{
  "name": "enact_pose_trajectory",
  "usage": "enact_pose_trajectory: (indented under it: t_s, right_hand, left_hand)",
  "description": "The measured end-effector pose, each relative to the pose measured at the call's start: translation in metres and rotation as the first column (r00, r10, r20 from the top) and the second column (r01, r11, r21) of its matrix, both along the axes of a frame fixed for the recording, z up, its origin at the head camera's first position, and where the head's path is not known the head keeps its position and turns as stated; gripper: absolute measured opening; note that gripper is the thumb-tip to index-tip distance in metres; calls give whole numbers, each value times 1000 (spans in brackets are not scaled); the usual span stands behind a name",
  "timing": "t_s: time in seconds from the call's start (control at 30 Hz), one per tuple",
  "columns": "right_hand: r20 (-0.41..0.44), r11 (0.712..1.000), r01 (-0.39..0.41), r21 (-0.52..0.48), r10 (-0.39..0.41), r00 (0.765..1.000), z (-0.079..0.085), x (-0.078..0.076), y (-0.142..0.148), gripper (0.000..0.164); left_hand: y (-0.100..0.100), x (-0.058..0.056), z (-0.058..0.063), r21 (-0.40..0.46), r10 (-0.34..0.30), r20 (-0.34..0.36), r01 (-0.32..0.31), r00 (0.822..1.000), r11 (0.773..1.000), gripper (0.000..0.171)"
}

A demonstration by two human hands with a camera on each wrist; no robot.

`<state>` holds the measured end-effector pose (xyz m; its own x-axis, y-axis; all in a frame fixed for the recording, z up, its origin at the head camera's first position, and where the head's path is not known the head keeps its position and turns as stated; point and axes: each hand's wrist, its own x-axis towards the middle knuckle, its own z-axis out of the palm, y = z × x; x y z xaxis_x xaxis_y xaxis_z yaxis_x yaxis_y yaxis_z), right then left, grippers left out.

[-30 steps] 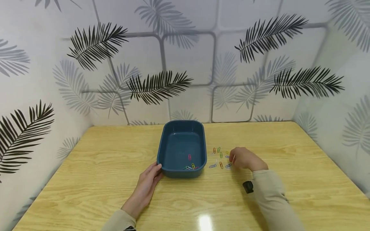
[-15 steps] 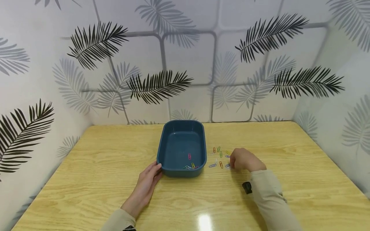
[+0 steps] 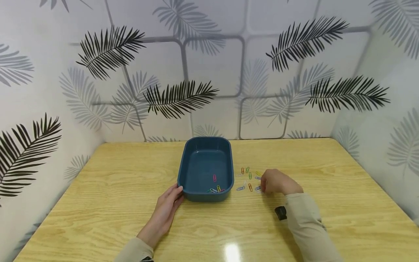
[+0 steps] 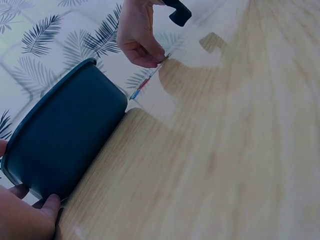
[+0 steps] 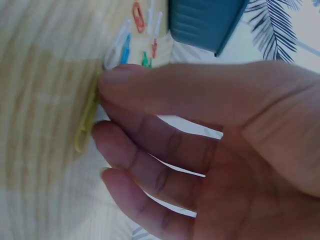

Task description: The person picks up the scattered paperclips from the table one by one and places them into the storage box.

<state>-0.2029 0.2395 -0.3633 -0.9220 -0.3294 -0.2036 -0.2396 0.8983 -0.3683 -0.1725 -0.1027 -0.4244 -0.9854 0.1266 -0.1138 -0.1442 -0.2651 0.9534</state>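
My left hand [image 3: 168,205] grips the near left corner of a dark blue plastic bin [image 3: 205,197], its thumb at the rim; the left wrist view shows fingers at the bin's [image 4: 70,135] lower edge. Inside lie several coloured paper clips [image 3: 214,178]. To the right of the bin, my right hand [image 3: 278,181] is low over the table, thumb and fingers bent together. In the right wrist view, the right hand's [image 5: 165,130] thumb and fingertip pinch one end of a yellow paper clip [image 5: 86,122] close to the wood. Part of that clip is hidden behind the thumb.
Several loose paper clips, among them an orange one [image 3: 250,187], a green one [image 3: 250,175] and a blue one [image 3: 240,188], lie between the bin and the right hand. The wooden table [image 3: 108,182] meets a leaf-patterned wall [image 3: 212,65] behind.
The right fingers have bent down and closed in at the table beside the clips, with the hand shifting only slightly. The left hand and the bin have stayed in place.
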Motion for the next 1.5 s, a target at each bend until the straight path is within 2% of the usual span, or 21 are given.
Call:
enact_pose_trajectory:
  t_s: [0.43,0.53,0.77,0.97,1.23,1.5]
  right_hand:
    - [77,998,50,28,-52,996,0,2,0,15]
    - [60,999,32,-8,-31,998,1,1,1,16]
    - [-72,998,-27,-62,23,997,0,-2,4,15]
    - [-119,994,-51,-97,39,992,0,-2,2,17]
    - [-62,995,-21,-102,15,998,-1,-3,-1,7]
    - [-61,994,-30,-107,23,998,-2,-4,-4,12]
  left_hand:
    - [-1,0,-1,-2,10,-3,-10,1000,1000,52]
    - [-1,0,-1,-1,11,-5,-11,1000,1000,53]
    - [0,0,-2,0,16,-2,-16,1000,1000,53]
    - [0,-1,-2,-3,20,2,-20,1000,1000,53]
    - [0,-1,-4,-3,15,4,-15,1000,1000,53]
    - [-2,1,-4,-3,-4,-10,4,1000,1000,56]
